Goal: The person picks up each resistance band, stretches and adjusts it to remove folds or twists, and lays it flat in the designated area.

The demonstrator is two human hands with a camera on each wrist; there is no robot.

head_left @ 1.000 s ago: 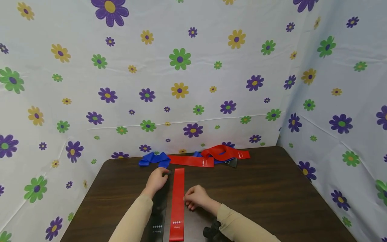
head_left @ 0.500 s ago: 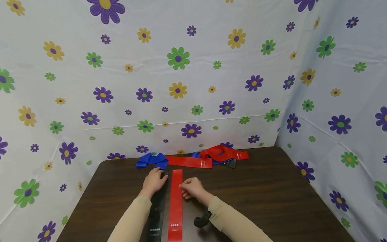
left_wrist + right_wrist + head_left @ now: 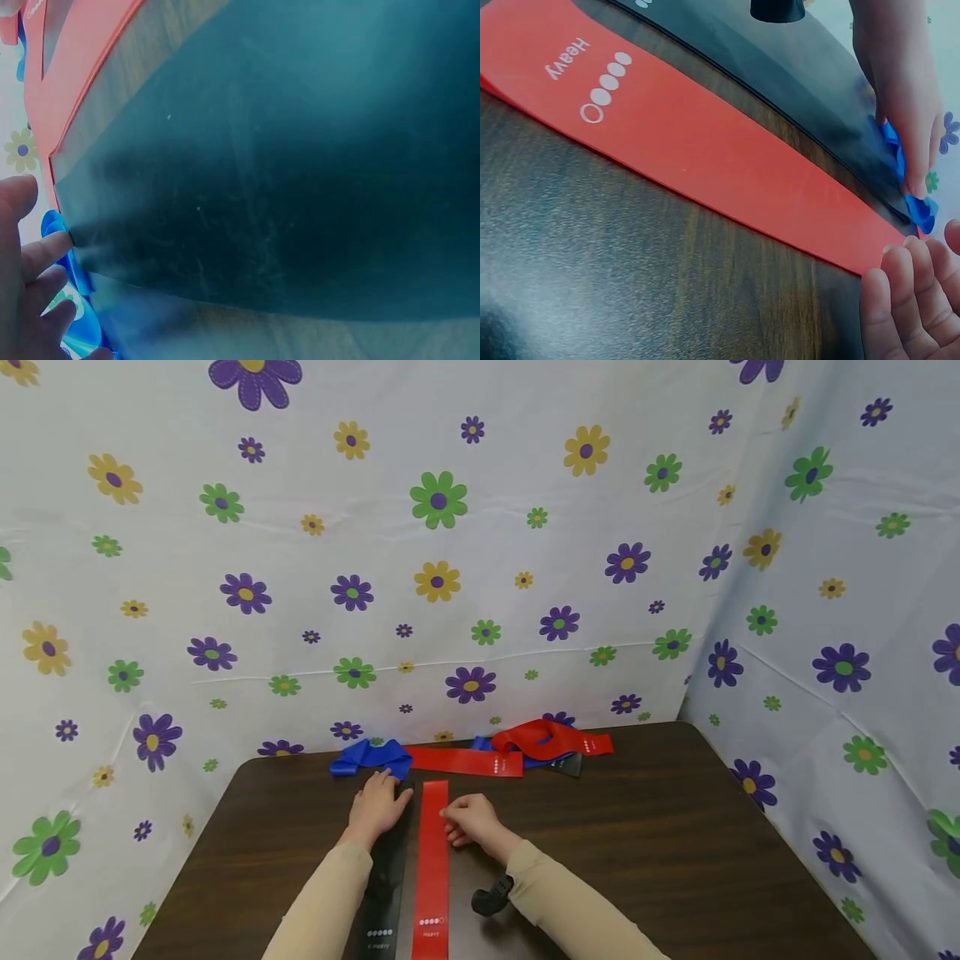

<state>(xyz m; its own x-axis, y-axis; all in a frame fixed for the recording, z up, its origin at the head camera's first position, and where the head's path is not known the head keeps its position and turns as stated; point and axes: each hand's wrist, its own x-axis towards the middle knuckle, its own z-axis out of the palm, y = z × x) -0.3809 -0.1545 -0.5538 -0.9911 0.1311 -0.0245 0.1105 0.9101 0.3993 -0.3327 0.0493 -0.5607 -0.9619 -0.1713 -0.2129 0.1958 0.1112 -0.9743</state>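
A black resistance band [image 3: 387, 893] marked X-Heavy lies flat, lengthwise on the table. Beside it, just to the right, lies a flat red resistance band [image 3: 431, 868] marked Heavy. My left hand [image 3: 373, 808] rests at the far end of the black band, its fingers extended near a crumpled blue band [image 3: 386, 752]. In the left wrist view, a fingertip of that hand touches the black band's end. My right hand [image 3: 476, 823] is at the red band's right edge near its far end. The right wrist view shows its relaxed, slightly bent fingers [image 3: 904, 289] by that edge, gripping nothing.
Along the table's back edge lie another flat red band [image 3: 465, 762] and a looped red band [image 3: 543, 739] over blue and black ones. A flower-print cloth [image 3: 480, 552] hangs behind and to the right. The brown table [image 3: 637, 843] extends rightward.
My right hand has moved forward along the red band towards its far end. My left hand has flattened out at the black band's far end. The head view has shifted slightly.
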